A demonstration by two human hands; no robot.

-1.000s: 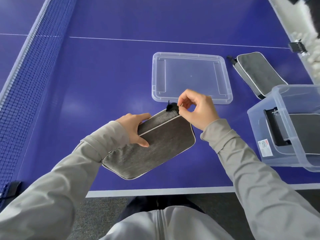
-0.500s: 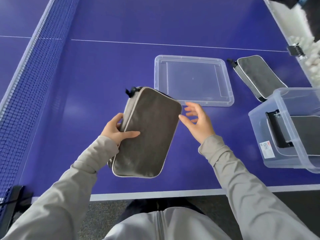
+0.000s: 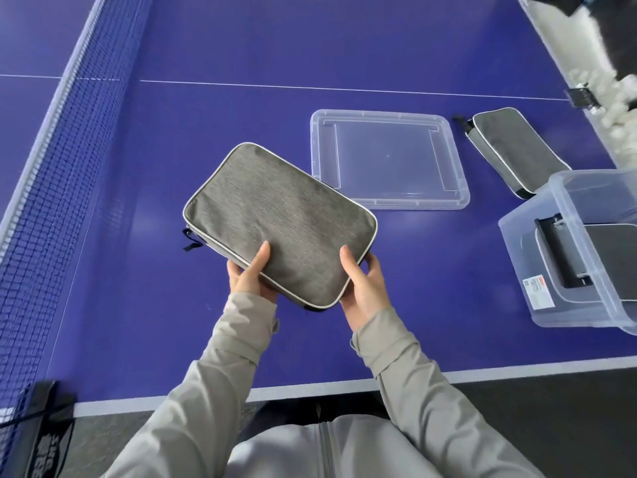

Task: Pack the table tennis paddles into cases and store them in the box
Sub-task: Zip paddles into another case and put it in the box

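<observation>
Grey paddle case is now held above the table tennis table, just left of the clear lid, and it is gripped at its near edge from both sides. The left hand is clamped on the near-left edge, thumb laid on top and fingers tucked beneath; the right hand is clamped on the near-right corner in the same way. A second ago the zip pull was being pinched by the right hand at the case's far end; half a second ago the case was being turned by the left hand alone, the right hand apart from it. The case has since been swung round, so that the pull now hangs at its left side. Zipping is judged finished and this case ready for storing. The clear box, well right of the lid, already holds one case; another case lies just right of the lid. A carry rightward to the box is expected next.
</observation>
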